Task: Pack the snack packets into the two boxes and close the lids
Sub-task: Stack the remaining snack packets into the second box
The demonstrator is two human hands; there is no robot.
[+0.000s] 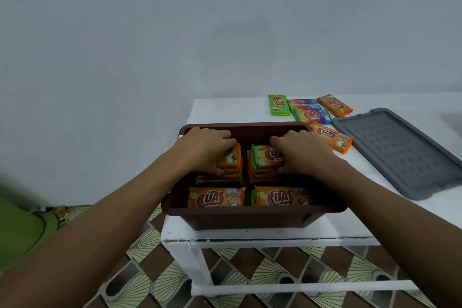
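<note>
A brown plastic box (250,217) stands open on the white table (225,235), holding stacks of orange snack packets. My left hand (205,147) grips the top orange packet (231,160) of the far left stack. Over the far right stack, my right hand (303,151) holds a green-edged packet (265,157) from above. Two orange packets (216,197) (281,196) lie at the near side of the box. Several loose packets lie behind the box: a green one (278,105), a rainbow one (310,114) and orange ones (335,105) (332,136).
A grey lid (402,152) lies flat on the table to the right of the box. A plain white wall rises behind. Patterned floor tiles (155,277) show below the table, and a green object (22,227) sits at the left edge.
</note>
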